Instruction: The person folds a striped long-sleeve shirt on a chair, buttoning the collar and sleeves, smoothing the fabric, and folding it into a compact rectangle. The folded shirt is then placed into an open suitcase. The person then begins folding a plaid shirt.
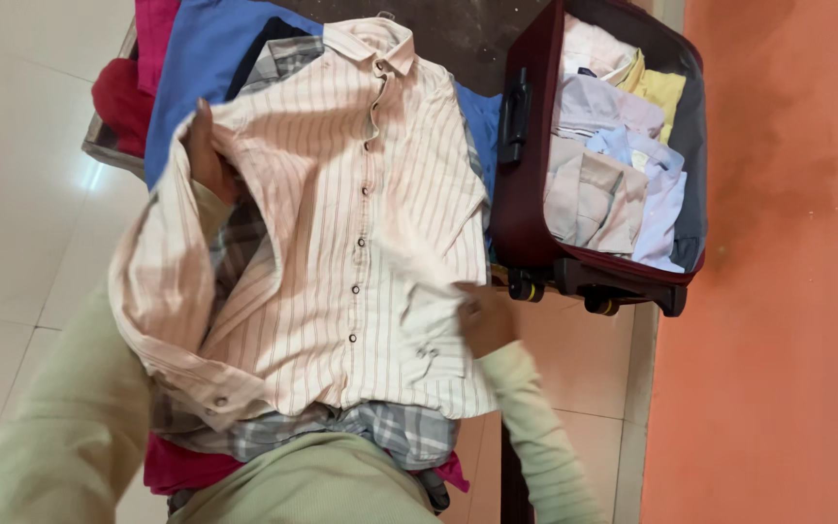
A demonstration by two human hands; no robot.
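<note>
A pale pink striped button shirt (341, 213) lies face up on top of a pile of clothes. My left hand (208, 155) grips its left shoulder and sleeve, which is folded over my wrist. My right hand (482, 315) pinches the shirt's lower right hem; it looks blurred. Under the shirt lie a grey plaid garment (380, 432), a blue one (201, 58) and red and magenta ones (123, 97).
An open maroon suitcase (521, 194) stands to the right with several folded shirts (613, 165) inside and wheels at its near end. An orange wall (788, 262) runs along the right. Pale floor tiles (21, 194) lie to the left.
</note>
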